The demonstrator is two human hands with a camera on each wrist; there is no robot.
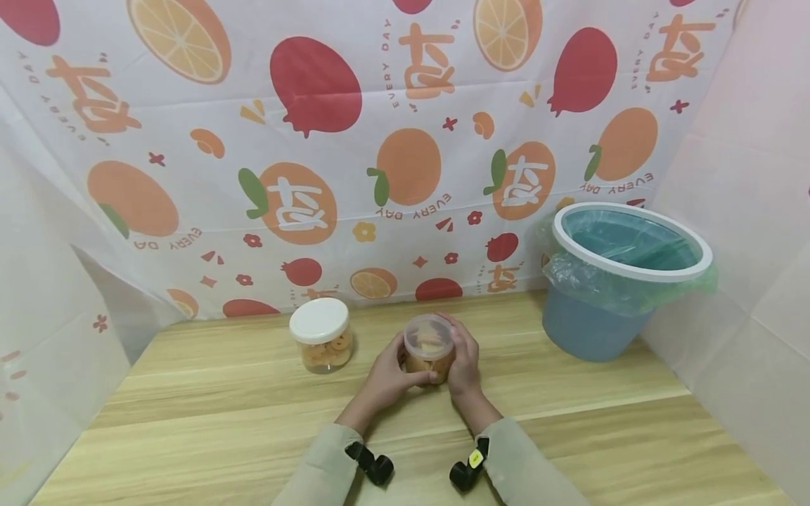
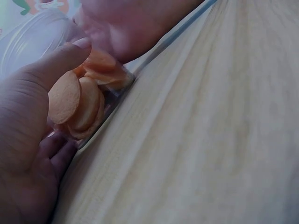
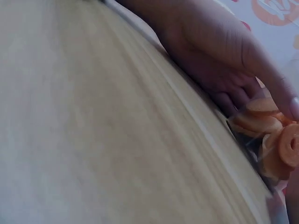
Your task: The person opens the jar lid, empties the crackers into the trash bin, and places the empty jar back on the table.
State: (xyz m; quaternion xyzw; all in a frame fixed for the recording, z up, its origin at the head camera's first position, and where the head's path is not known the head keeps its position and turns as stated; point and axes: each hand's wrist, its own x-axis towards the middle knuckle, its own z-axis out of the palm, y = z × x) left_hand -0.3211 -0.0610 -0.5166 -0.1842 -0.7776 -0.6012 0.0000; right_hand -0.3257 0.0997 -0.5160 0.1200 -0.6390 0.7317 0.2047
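Observation:
Both hands hold a clear round jar (image 1: 429, 344) with a translucent top, resting on the wooden table. Round orange-brown biscuits (image 2: 77, 100) show through its wall. My left hand (image 1: 387, 374) grips the jar's left side, its thumb lying across the front near the base. Around the right side curls my right hand (image 1: 465, 358), with part of its fingers hidden behind the jar. In the right wrist view, one biscuit (image 3: 289, 144) has a hole in its middle.
Left of the hands stands a second clear jar (image 1: 323, 334) with a white lid and ring-shaped biscuits inside. A blue bin (image 1: 588, 320) with a white rim and green liner stands at the back right. Behind the table (image 1: 209, 422) hangs a fruit-printed cloth (image 1: 354, 169).

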